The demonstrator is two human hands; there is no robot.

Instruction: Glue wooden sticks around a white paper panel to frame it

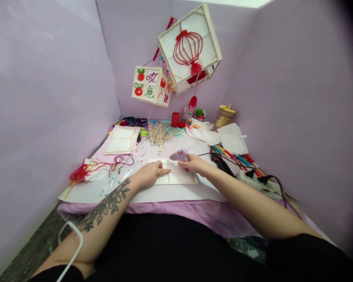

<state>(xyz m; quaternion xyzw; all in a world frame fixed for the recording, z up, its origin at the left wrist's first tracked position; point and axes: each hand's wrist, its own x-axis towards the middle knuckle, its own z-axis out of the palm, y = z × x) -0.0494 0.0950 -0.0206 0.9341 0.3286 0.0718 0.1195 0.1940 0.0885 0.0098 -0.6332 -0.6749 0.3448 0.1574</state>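
Tabletop (179, 194) beneath probable glue gun (179, 155)

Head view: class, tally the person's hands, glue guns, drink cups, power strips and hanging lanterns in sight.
Left hand, right hand: 2
Glue gun: 1
Drink cup: 1
Power strip: 1
Larger lantern, smaller lantern: 2
Total: 7

The right hand (194, 163) covers the grip of the lilac glue gun (178, 154), whose tip is too small to make out. The left hand (151, 172) hides part of the white framed panel (182, 179). The bottom edge cuts off both black sleeves (300, 258) and a white loop (80, 246). Below the counter (176, 194), a greenish heap (248, 248) is too blurred to identify.
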